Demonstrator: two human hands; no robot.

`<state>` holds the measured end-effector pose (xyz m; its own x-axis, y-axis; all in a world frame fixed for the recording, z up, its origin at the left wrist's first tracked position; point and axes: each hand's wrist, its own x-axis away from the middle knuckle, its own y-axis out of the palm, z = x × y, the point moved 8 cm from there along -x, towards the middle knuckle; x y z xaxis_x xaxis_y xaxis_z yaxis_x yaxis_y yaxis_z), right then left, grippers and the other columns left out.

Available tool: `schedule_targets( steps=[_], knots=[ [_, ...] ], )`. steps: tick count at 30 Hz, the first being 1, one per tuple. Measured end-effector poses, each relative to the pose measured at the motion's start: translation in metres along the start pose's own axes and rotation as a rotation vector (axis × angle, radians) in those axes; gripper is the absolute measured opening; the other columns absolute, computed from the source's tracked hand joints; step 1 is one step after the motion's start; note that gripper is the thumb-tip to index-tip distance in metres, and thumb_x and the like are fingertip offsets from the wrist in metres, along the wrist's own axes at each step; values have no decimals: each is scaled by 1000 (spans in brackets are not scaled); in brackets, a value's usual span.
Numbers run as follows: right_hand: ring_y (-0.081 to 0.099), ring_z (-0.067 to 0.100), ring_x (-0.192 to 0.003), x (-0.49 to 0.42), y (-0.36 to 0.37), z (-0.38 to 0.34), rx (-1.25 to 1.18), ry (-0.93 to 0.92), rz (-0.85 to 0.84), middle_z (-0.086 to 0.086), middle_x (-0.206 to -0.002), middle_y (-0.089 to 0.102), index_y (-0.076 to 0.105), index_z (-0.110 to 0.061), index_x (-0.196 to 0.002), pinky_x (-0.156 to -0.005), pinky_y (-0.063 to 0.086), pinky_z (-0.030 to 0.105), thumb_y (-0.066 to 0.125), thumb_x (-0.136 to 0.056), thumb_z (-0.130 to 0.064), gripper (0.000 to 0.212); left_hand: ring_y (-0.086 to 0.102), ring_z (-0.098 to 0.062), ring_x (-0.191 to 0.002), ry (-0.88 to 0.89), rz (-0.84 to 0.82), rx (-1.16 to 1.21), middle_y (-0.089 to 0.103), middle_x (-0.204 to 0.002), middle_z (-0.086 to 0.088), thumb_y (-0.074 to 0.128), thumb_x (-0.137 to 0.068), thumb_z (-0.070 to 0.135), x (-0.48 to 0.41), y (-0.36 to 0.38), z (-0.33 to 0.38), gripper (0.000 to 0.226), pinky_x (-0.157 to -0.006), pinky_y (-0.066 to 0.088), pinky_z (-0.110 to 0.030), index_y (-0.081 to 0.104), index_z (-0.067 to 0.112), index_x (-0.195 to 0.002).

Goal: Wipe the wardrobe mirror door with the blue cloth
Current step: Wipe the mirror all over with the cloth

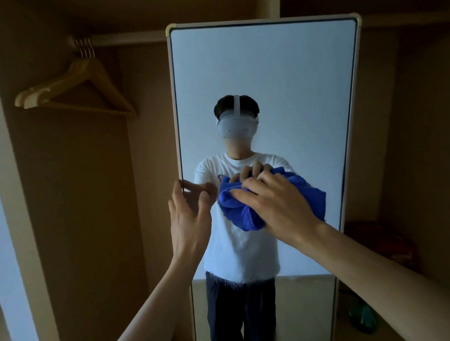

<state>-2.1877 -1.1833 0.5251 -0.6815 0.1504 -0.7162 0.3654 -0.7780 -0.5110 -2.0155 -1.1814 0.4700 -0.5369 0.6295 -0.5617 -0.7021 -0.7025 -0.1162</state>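
The tall mirror door [265, 71] stands straight ahead in a pale frame and reflects a person in a white shirt. A bunched blue cloth [243, 211] lies against the glass at mid height. My right hand [275, 204] presses it to the mirror, fingers spread over the cloth. My left hand [188, 219] is at the mirror's left edge, fingers loosely spread, thumb by the frame; whether it touches the frame is unclear.
Several wooden hangers [76, 87] hang on a rail in the open wardrobe to the left. A brown wardrobe wall [412, 134] is to the right, with a dark reddish object [379, 243] and something green [362, 317] low down there.
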Motion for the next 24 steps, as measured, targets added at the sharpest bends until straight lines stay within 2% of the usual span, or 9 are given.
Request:
schedule_targets(
  steps=[2, 6, 9, 13, 17, 20, 24],
  knots=[
    [54, 27, -91, -1, -1, 3, 11, -4, 3, 1, -104, 64, 63, -22, -116, -76, 42, 40, 66, -81, -4, 39, 54, -25, -131, -3, 1, -12, 34, -159, -3, 50, -103, 45, 2, 0, 2, 69, -107, 48, -51, 17, 28, -161],
    [53, 28, -91, -13, -20, 25, 74, 26, 42, 2, -106, 64, 62, -20, -121, -76, 36, 38, 57, -84, -7, 39, 51, -24, -134, -1, 13, -21, 33, -160, -3, 51, -103, 43, 4, 0, 5, 72, -109, 45, -50, 15, 25, -162],
    [53, 28, -95, -31, -45, 60, 88, 98, 79, 1, -112, 62, 60, -20, -125, -79, 39, 40, 60, -88, -12, 38, 47, -24, -137, 8, 27, -49, 30, -161, -3, 51, -103, 43, 4, 2, 5, 72, -108, 44, -42, 14, 25, -163],
    [52, 31, -97, -48, -68, 93, 105, 152, 96, 2, -110, 62, 60, -17, -115, -77, 40, 43, 57, -90, -13, 25, 44, -19, -136, 13, 56, -43, 28, -161, -2, 51, -102, 45, 6, 5, 4, 74, -100, 41, -33, 14, 25, -163],
    [52, 29, -96, -38, -62, 87, 73, 111, 100, 0, -111, 62, 61, -19, -122, -79, 42, 44, 57, -91, -15, 31, 41, -8, -123, 23, 89, -58, 29, -161, -3, 51, -102, 48, 8, 8, 1, 74, -97, 40, -32, 13, 26, -162],
    [50, 24, -100, -17, -42, 78, 74, 74, 65, -3, -114, 60, 58, -23, -125, -84, 40, 40, 57, -90, -16, 36, 46, -13, -126, 15, 119, -68, 29, -160, -2, 51, -101, 49, 9, 10, -1, 74, -96, 43, -35, 14, 28, -161],
    [50, 26, -98, 21, -19, 60, 54, 19, 67, 1, -109, 62, 60, -22, -120, -83, 33, 38, 67, -82, -10, 41, 46, -13, -128, 17, 167, -90, 30, -159, 0, 53, -101, 47, 11, 12, -3, 73, -94, 42, -35, 15, 30, -161]
  ],
)
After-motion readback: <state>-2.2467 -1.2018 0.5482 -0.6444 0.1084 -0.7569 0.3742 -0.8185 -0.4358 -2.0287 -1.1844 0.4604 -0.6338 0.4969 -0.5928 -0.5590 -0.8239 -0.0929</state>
